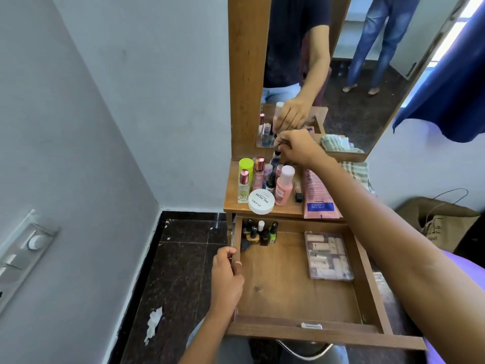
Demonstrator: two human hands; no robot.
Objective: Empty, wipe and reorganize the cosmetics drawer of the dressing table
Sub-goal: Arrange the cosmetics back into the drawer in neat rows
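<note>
The wooden drawer [294, 290] is pulled out below the dressing table top [288, 210]. Several nail polish bottles [262, 233] stand in its back left corner, and a clear flat case [328, 256] lies at the right. My left hand [227, 274] grips the drawer's left wall. My right hand [299, 147] reaches over the table top and pinches the cap of a small dark bottle [276, 156] near the mirror. On the top stand a green-capped bottle [246, 169], pink bottles [284, 185], a white nail polish jar [261, 201] and a pink tube [316, 195].
A mirror [341, 74] rises behind the table and reflects my arm and a standing person. A checked cloth [354, 172] lies at the table's right back. A blue fabric [451, 82] hangs at right, a paper bag [441, 222] stands below. The grey wall is close at left.
</note>
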